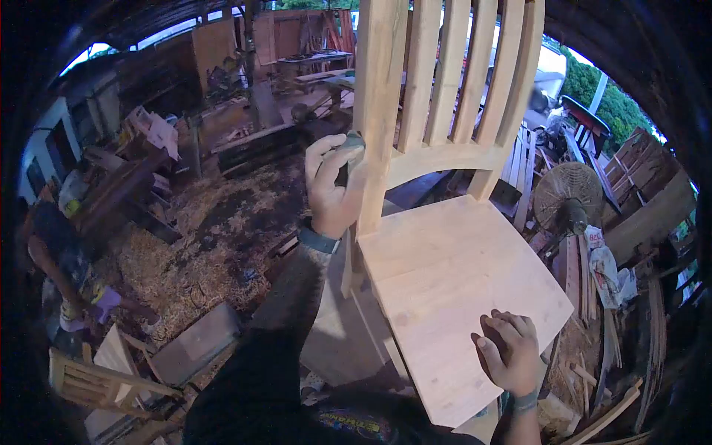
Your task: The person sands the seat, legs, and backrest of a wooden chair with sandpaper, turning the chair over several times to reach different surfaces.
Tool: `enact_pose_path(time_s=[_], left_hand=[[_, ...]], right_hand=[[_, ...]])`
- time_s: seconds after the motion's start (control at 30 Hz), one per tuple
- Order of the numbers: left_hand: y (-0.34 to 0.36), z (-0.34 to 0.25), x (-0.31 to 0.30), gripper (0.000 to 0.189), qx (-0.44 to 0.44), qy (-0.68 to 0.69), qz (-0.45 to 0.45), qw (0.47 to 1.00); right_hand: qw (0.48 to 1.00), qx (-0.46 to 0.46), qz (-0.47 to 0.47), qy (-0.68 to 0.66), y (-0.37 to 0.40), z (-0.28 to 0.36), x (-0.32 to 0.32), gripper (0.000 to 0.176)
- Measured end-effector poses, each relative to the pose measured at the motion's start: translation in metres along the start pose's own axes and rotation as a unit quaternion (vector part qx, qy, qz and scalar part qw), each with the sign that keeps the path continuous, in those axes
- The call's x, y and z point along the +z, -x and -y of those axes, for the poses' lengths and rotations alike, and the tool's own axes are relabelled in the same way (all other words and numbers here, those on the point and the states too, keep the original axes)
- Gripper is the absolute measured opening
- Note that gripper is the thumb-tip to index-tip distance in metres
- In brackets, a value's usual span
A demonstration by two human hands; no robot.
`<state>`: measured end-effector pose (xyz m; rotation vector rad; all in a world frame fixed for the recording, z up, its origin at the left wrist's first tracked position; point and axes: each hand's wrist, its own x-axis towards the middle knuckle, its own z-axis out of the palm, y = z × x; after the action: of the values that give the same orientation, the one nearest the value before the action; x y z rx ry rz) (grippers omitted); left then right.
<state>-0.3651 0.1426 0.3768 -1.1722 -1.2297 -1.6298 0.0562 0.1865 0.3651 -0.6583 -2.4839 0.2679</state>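
A bare wooden chair stands before me, its slatted chair back [445, 74] upright and its flat chair seat [452, 274] tilted in view. My left hand [334, 182] is closed around a dark grey-green piece of sandpaper [355, 148], pressed to the outer side of the left back post [380, 96]. Part of the sandpaper is hidden by the fingers. Over the seat's near right edge lies my right hand [513, 354], palm partly turned up, fingers loosely bent and thumb apart, with nothing in it.
A standing fan [569, 199] is at the right, near plastic bags [610, 274] and stacked planks. Shavings [193, 259] cover the floor at left. Another person [63, 267] is at the far left, near a second slatted wooden piece [104, 382]. A workbench [319, 58] stands behind.
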Motion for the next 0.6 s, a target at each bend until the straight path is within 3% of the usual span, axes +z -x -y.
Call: enact_pose_path(time_s=[0.13,0.27,0.37,0.4,0.5,0.6], left_hand=[[0.005,-0.002,0.007,0.022,-0.079,0.081,-0.011,0.993],[-0.011,-0.004,0.006,0.016,-0.075,0.062,-0.008,0.995],[-0.014,0.001,0.01,0.016,0.003,0.052,-0.031,0.998],[-0.006,0.01,0.009,0.023,0.043,-0.018,-0.028,0.998],[0.047,0.02,-0.008,0.025,0.047,-0.131,0.051,0.989],[0.062,0.021,-0.001,0.024,0.083,-0.002,-0.012,0.997]], right_hand=[[1.0,0.008,-0.011,-0.011,0.002,-0.002,0.002,0.036],[1.0,0.013,-0.006,0.007,0.001,-0.002,0.001,0.036],[1.0,0.02,0.003,0.011,0.001,0.0,0.002,0.036],[1.0,0.021,0.004,0.013,0.0,0.001,0.001,0.036],[1.0,0.016,0.002,0.008,0.002,-0.003,0.002,0.036],[1.0,0.019,-0.007,0.008,0.001,-0.002,0.002,0.037]])
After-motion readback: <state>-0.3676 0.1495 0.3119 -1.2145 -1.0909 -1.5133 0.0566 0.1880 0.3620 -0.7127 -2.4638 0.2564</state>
